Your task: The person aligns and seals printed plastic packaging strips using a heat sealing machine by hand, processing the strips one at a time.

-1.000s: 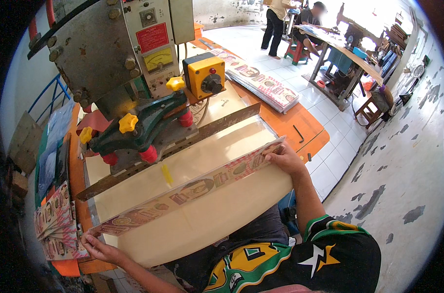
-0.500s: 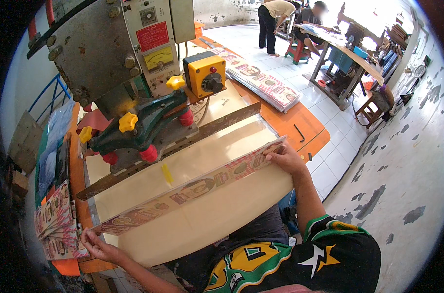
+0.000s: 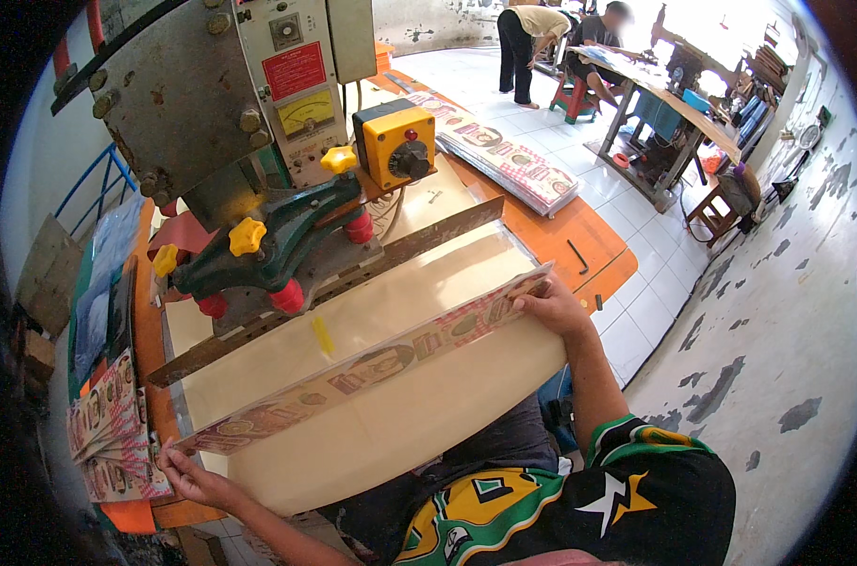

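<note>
A long printed plastic strip (image 3: 372,370), with red checks and food pictures, stretches slantwise between my hands above a cream sheet (image 3: 410,415). My left hand (image 3: 197,476) pinches the strip's near left end. At its far right end, my right hand (image 3: 553,307) grips the corner with the thumb on top. Just beyond the strip stands a press machine with a dark green clamp head (image 3: 282,236), yellow star knobs and red feet. Its long metal bar (image 3: 428,241) runs roughly parallel to the strip, apart from it. A yellow mark (image 3: 322,335) lies on the sheet between them.
Fanned printed pieces (image 3: 113,424) lie at the left edge. A stack of printed sheets (image 3: 504,156) sits on the orange table (image 3: 603,255), near a black hex key (image 3: 577,257). A yellow control box (image 3: 395,141) is on the machine. Two people are at a far workbench (image 3: 655,104).
Almost nothing differs. My left hand has shifted very slightly; the strip and my right hand stay where they were.
</note>
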`<state>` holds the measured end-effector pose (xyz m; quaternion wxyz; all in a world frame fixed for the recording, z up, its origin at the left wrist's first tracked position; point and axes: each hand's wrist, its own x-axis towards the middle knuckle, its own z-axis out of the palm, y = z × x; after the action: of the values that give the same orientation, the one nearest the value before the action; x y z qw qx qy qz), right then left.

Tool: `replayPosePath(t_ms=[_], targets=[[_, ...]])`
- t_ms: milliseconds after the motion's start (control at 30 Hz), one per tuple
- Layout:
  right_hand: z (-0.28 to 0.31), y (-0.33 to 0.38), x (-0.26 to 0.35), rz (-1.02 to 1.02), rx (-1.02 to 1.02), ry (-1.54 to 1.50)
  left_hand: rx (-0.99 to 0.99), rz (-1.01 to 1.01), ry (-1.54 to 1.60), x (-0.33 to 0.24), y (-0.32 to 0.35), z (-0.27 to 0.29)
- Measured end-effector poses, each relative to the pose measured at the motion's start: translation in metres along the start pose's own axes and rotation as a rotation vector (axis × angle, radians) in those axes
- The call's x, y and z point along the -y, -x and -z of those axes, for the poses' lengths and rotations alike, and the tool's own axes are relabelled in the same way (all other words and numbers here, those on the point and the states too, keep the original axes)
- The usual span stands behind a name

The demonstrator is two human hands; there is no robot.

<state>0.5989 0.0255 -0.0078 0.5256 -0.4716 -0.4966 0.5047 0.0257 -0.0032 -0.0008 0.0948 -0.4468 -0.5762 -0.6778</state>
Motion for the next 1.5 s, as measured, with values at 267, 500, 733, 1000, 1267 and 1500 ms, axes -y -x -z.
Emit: replayPosePath(t_ms=[267,500,733,1000,1267,1500], targets=[[-0.002,0.000,0.000,0.020,-0.029,-0.023,-0.003,0.045,0.001,-0.011,0.001,-0.002],[0.001,0.000,-0.002,-0.008,-0.019,-0.001,0.005,0.038,0.060,-0.008,0.001,-0.002],[-0.003,0.001,0.000,0.003,-0.003,-0.024,0.013,0.012,0.025,-0.008,0.000,-0.001],[-0.001,-0.001,0.000,0.023,0.026,-0.043,0.023,-0.003,0.016,-0.008,0.000,-0.002],[0.002,-0.002,-0.003,0.024,0.041,-0.075,0.020,0.001,0.027,-0.003,0.000,-0.001],[-0.007,0.000,0.006,0.018,0.004,-0.074,0.028,0.015,0.033,-0.007,0.001,-0.002]])
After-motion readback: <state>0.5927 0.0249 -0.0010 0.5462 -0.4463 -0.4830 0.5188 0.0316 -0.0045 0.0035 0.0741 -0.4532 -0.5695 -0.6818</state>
